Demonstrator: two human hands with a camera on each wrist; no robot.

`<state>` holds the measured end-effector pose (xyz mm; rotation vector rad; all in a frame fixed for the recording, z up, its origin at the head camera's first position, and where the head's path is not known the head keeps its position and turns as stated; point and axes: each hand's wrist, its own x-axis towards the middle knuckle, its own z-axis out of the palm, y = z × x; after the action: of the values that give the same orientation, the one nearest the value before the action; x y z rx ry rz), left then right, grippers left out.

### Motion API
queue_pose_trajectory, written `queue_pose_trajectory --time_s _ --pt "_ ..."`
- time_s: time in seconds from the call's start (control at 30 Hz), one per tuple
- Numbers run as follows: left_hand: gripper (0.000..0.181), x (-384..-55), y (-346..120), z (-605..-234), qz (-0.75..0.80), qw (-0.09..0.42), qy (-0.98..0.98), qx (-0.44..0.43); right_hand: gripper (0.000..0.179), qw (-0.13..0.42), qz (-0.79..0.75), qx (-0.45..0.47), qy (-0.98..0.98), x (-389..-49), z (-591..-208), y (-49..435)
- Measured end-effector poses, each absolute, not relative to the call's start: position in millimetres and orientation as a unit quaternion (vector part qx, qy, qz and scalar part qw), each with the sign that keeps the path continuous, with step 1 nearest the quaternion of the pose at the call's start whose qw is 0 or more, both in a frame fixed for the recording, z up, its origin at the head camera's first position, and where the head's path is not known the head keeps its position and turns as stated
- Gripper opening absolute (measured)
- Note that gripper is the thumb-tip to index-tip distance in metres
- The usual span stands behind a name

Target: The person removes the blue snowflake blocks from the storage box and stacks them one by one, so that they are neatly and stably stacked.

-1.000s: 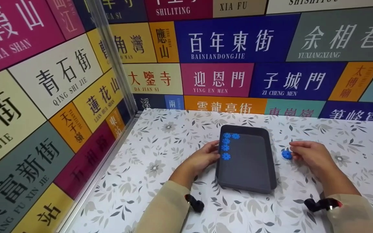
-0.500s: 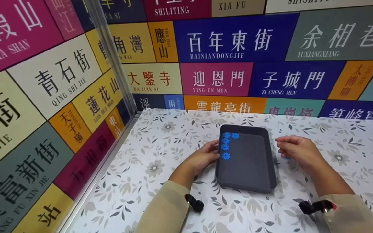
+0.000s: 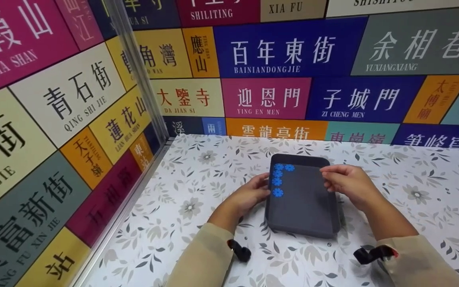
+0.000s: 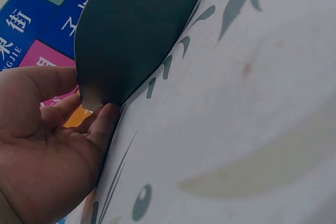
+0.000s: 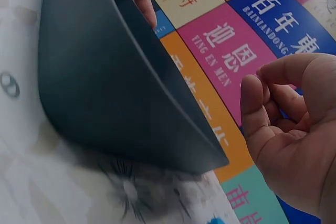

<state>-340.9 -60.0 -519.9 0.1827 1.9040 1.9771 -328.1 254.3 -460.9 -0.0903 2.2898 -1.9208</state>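
A dark grey rectangular tray [image 3: 303,209] lies on the table. Along its left side and upper left corner sit several small blue notched discs [image 3: 278,192]. My left hand [image 3: 250,196] holds the tray's left edge, its fingertips at the rim and wall in the left wrist view. My right hand [image 3: 349,182] hovers at the right rim, thumb and index tips together. In the right wrist view no disc shows between those fingertips [image 5: 253,90], so I cannot tell whether they pinch one. A bit of blue [image 5: 215,221] appears on the table there, hidden in the head view.
A white cloth with grey leaves and flowers [image 3: 197,175] covers the table. Behind it stands a wall of coloured street-name signs [image 3: 267,97], and another sign wall [image 3: 70,95] borders the left. A metal corner strip [image 3: 142,67] joins them.
My right hand has moved left from the blue disc or discs on the table to the tray's right rim. The left hand, the tray and the discs inside stay put.
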Motion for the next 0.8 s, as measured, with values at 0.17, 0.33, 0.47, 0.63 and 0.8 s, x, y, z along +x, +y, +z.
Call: queue_pose_trajectory --time_s 0.17,0.33,0.47,0.63,0.8 --pt "0.067 -341.4 -59.3 -520.5 0.713 0.192 0.670 0.068 0.013 0.078 -0.647 -0.037 0.757 -326.4 -451.9 236.9" --pt "0.067 -342.2 -57.9 -521.4 0.718 0.192 0.666 0.067 0.011 0.073 -0.660 -0.045 0.747 -336.0 -446.5 223.0" --pt "0.068 -341.7 -57.8 -521.4 0.717 0.190 0.667 0.068 0.011 0.079 -0.686 -0.035 0.722 -352.1 -444.7 213.9" --pt "0.069 -341.4 -58.7 -520.7 0.714 0.193 0.669 0.070 0.016 0.106 -0.723 -0.015 0.683 -377.1 -444.2 204.5" --pt "0.068 -340.4 -59.1 -519.3 0.711 0.194 0.673 0.072 0.013 0.123 -0.732 0.013 0.670 -398.7 -448.1 196.5"
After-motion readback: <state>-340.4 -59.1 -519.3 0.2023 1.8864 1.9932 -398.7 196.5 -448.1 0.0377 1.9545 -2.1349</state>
